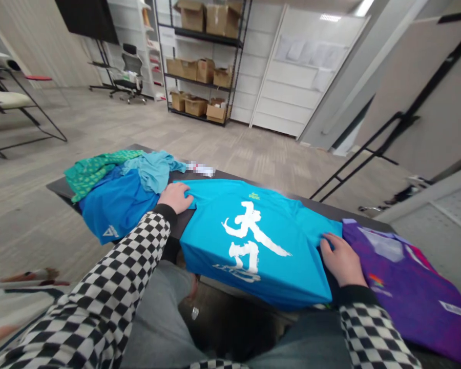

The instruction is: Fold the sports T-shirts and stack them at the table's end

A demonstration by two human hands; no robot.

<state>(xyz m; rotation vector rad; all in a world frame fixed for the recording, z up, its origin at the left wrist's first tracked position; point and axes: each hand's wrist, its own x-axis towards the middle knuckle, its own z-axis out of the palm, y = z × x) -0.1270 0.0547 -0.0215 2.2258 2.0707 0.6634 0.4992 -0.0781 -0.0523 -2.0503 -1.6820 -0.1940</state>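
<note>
A turquoise T-shirt (215, 230) with white brush lettering lies flat on the dark table (318, 205), its near edge hanging over the front. My left hand (175, 197) rests on the shirt's left edge with fingers curled over the cloth. My right hand (340, 259) presses on the shirt's right edge, fingers bent and gripping the fabric. Both arms wear black-and-white checkered sleeves.
A heap of blue and green garments (115, 189) lies at the table's left end. A purple garment (411, 287) lies at the right. Behind are a metal shelf with cardboard boxes (203, 72), an office chair (128, 77) and a black railing (369, 154).
</note>
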